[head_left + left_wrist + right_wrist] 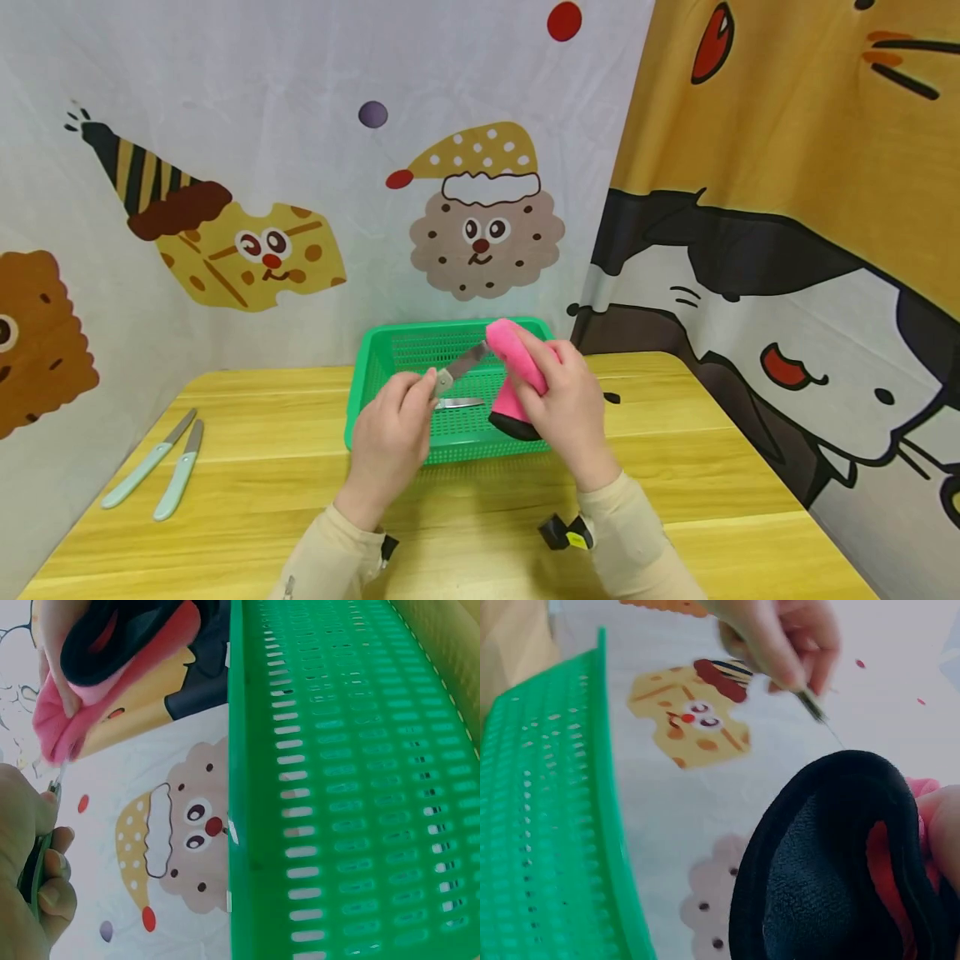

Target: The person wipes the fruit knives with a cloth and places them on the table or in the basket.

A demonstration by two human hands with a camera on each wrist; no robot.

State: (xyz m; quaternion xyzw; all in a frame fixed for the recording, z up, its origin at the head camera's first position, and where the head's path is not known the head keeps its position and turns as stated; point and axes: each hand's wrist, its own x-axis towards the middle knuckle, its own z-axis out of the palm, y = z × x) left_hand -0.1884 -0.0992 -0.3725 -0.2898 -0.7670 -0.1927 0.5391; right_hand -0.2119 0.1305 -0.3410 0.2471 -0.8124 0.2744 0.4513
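Note:
My left hand [393, 429] grips a small knife [467, 360] by its pale green handle, the blade slanting up to the right. In my right hand [568, 408] is a folded pink cloth [513, 354], with a black edge [862, 769] that hangs toward the right wrist camera. The cloth meets the blade's tip, which it hides. Both hands are above a green plastic basket [480, 451]. A second knife [461, 402] lies in the basket; my left hand covers its handle in the head view.
Two knives with pale green handles, one farther left [142, 471] and one nearer [180, 475], lie on the wooden table [285, 483] at the left. A cartoon-print curtain [300, 67] stands behind the table and along its right side.

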